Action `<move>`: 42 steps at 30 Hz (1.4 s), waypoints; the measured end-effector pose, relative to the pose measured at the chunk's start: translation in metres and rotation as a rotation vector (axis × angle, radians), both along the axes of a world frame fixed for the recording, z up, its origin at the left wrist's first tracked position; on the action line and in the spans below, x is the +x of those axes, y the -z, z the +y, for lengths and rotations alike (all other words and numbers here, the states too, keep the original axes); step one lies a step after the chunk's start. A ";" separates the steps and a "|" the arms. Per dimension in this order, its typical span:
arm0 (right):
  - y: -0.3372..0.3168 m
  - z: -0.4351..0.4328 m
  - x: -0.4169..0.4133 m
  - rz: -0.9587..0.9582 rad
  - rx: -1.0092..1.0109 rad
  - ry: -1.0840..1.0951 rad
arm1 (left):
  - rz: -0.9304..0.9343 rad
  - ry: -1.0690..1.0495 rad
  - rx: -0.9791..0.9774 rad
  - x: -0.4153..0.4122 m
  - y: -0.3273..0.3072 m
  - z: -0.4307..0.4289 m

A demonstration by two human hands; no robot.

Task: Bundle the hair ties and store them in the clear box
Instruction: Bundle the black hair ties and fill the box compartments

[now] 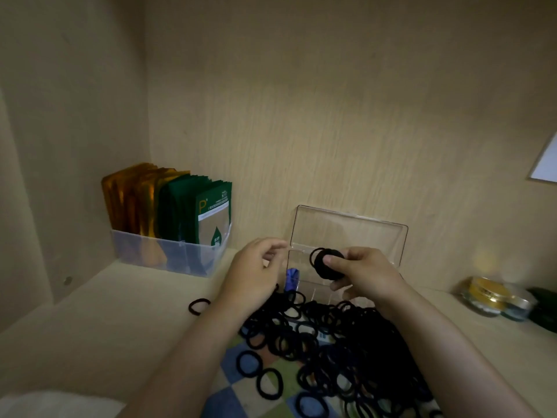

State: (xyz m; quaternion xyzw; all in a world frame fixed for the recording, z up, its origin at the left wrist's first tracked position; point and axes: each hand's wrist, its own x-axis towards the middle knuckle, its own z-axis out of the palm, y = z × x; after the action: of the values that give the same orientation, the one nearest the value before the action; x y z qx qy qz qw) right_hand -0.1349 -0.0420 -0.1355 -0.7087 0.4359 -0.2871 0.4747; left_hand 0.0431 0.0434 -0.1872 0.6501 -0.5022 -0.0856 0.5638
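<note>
A big heap of loose black hair ties (340,342) covers a checked cloth (241,378) on the shelf in front of me. My right hand (366,274) pinches a stacked bundle of hair ties (327,262) between thumb and fingers, held in front of the clear box (351,233). The box stands open, its lid leaning against the back wall. My left hand (256,271) hovers just left of the box with curled fingers; whether it pinches anything is not visible. One hair tie (199,306) lies apart at the left.
A clear bin (168,254) with gold and green sachets stands at the back left. Small jars (494,297) sit at the right. A small blue object (291,279) stands by the box. Wooden walls close in the left and back.
</note>
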 end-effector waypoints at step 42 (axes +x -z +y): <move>0.012 -0.011 0.031 0.787 -0.736 -0.229 | -0.366 0.176 0.181 -0.004 0.036 -0.015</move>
State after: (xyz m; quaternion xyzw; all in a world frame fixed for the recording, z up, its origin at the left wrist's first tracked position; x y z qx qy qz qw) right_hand -0.1039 -0.0530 -0.1478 -0.9246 0.3714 -0.0805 0.0251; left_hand 0.0395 0.0279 -0.2236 0.6563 -0.6413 -0.0599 0.3931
